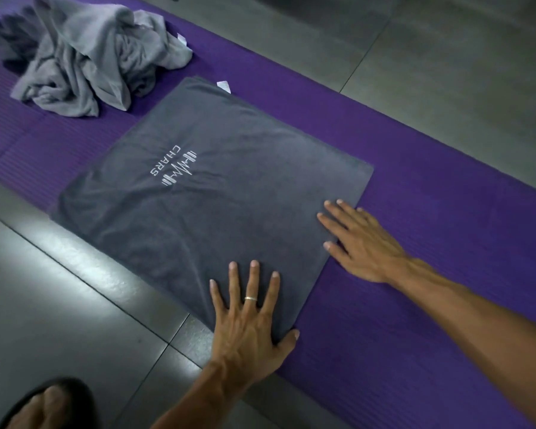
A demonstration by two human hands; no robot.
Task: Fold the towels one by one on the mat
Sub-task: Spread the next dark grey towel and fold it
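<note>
Looks like the smoothing step: left hand (pixel 248 323) and right hand (pixel 361 243) press spread fingers flat on the dark towel (pixel 198 181) mid-mat (pixel 415 305), overhanging its near edge. Next probably another fold, then the crumpled pile (pixel 90 57).

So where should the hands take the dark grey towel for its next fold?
Probably at the two near corners of the dark grey towel, coming from the person's side. It lies flat, and the left hand and right hand already press that edge.

Both the left hand (pixel 248 320) and right hand (pixel 361 243) press flat on the dark folded towel (pixel 198 187) on the purple mat (pixel 415 212).
</note>
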